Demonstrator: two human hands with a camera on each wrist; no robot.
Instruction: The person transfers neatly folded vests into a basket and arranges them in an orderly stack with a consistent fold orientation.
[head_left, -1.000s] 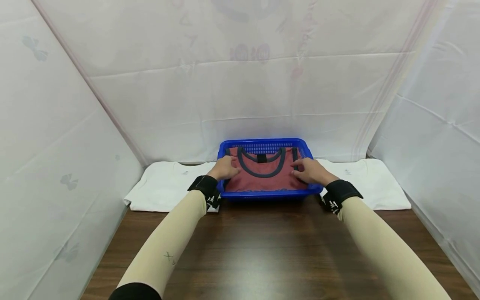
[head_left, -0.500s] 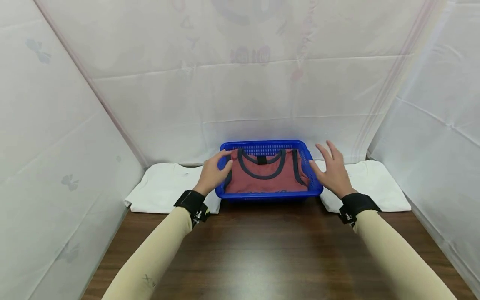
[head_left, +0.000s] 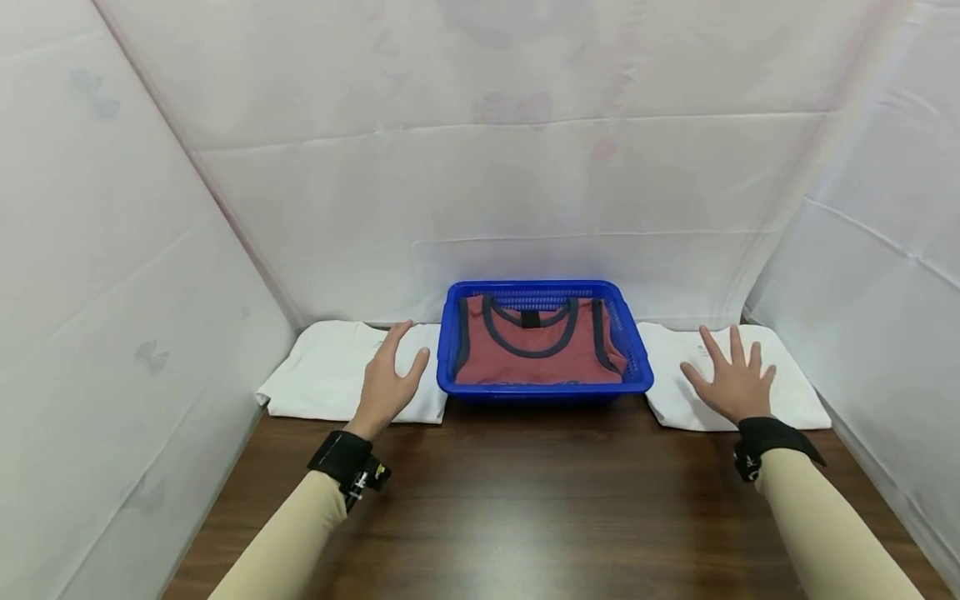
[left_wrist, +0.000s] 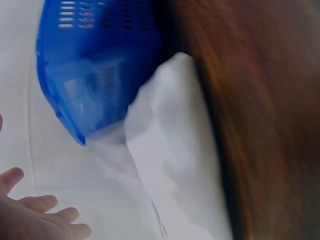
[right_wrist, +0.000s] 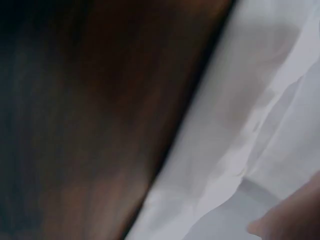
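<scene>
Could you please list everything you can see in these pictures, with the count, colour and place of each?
basket: 1, blue, at the back of the table
red shirt: 1, red with dark trim, inside the basket
neck label: 1, black, inside the red shirt's collar
white shirts: 2, white, folded, one on each side of the basket
table: 1, dark brown, below everything
sheeting: number of pieces unclear, white with faint print, at the back and both sides
wristbands: 2, black, one on each wrist
sleeves: 2, cream, on the forearms
left hand: 1, bare, seen over the left white shirt
right hand: 1, bare, seen over the right white shirt
</scene>
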